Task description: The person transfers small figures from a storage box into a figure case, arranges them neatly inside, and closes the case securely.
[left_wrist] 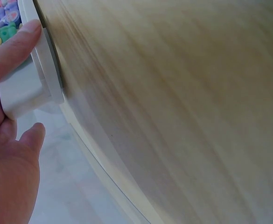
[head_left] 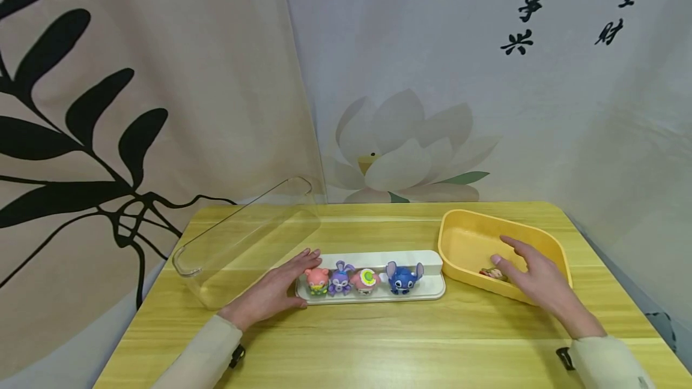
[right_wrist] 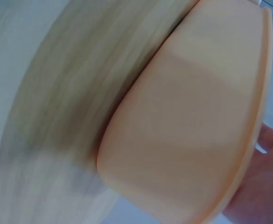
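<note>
A white stepped display stand lies on the table. My left hand grips its left end, thumb at the front edge and fingers behind. On the stand, from left, are a pink figurine, a purple rabbit-eared figurine, a pink one with a yellow-green swirl and a blue big-eared figurine. My right hand reaches over a yellow basin, fingers extended, nothing held. A small figurine lies at the basin's bottom. In the right wrist view the basin hides part of that hand.
Left of the stand, a clear plastic cover rests at the table's left edge. The wooden table meets a printed curtain behind it. The basin stands close against the stand's right end.
</note>
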`<state>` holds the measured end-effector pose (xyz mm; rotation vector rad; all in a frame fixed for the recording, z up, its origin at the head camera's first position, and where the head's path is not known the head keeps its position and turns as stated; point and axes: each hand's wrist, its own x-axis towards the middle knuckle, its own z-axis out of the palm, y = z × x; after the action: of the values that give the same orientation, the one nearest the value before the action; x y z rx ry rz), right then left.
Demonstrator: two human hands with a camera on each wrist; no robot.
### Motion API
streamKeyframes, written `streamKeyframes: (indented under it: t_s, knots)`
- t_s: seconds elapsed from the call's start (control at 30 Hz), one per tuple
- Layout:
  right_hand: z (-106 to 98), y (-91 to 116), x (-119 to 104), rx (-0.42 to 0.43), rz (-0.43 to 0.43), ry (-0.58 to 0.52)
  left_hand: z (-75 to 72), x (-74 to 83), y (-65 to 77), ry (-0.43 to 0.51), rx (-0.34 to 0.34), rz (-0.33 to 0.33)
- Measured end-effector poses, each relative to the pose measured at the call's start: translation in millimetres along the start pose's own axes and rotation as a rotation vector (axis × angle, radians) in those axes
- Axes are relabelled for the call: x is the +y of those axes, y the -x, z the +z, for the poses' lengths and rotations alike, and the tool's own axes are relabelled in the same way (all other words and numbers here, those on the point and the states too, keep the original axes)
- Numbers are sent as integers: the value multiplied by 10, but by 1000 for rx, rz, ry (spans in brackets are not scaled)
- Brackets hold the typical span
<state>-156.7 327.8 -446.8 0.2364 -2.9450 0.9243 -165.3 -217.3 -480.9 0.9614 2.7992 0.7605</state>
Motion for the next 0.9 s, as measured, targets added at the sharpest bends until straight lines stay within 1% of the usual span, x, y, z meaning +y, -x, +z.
streamKeyframes:
  t_s: [0.3, 0.63, 0.9]
  knots:
    - [4, -59, 32, -65, -4, 44, -12, 7, 4, -3, -8, -1]
    - [7, -117, 86, -134, 38, 42, -11, 14, -2, -3, -12, -10]
    - [-1, -129, 74, -198, 40, 19, -9, 8, -8, 2, -11, -10]
